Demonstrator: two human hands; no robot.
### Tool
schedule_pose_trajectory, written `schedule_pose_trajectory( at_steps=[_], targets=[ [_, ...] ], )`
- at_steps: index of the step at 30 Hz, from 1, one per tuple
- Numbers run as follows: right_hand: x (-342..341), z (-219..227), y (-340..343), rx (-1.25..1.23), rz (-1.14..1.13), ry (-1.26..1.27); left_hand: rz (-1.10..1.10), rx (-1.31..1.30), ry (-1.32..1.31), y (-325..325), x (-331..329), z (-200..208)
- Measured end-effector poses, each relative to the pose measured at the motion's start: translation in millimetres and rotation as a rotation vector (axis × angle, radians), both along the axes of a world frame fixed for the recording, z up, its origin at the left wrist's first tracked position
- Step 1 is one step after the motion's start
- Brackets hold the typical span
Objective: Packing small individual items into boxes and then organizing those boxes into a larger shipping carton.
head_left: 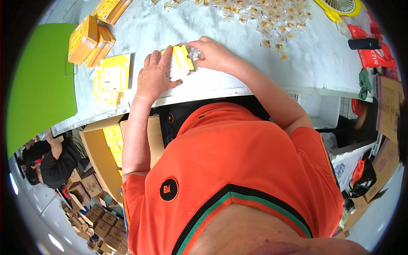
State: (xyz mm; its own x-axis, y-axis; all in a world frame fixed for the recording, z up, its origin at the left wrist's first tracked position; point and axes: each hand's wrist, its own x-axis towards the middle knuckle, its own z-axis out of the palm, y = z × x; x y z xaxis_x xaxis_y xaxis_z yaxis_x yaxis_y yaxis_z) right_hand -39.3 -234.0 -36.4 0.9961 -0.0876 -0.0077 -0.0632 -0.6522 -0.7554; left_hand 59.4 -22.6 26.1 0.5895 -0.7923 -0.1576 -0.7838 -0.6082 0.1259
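Note:
A small yellow and white carton lies on the pale table near its front edge, its yellow flaps spread on the right side. My left hand rests over its left part, fingers along the top and thumb at the near edge, gripping it. At the open right end sits a clear plastic packet, and the fingers of my right hand close on it. How far the packet reaches inside the carton is hidden. To the left of my left hand lies a stack of flat yellow and white cartons.
Filled yellow boxes stand at the far left beside a green surface. Many small clear packets are scattered at the back. A yellow fan, a black object and red bags lie right. Below is an open cardboard box.

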Motion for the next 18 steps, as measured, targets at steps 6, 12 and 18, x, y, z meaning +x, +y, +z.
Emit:
schedule_pose_trajectory(
  at_steps=[6,12,18],
  targets=[
    [-7,50,1,0.118,-0.088,-0.338,-0.025,-0.492,0.084,-1,-6,-7],
    [-37,133,-15,-0.009,-0.197,-0.737,0.148,-1.105,0.567,-34,-35,-11],
    [-73,122,-21,-0.12,-0.172,-0.813,0.029,-1.207,0.721,-56,-48,-2]
  ],
)
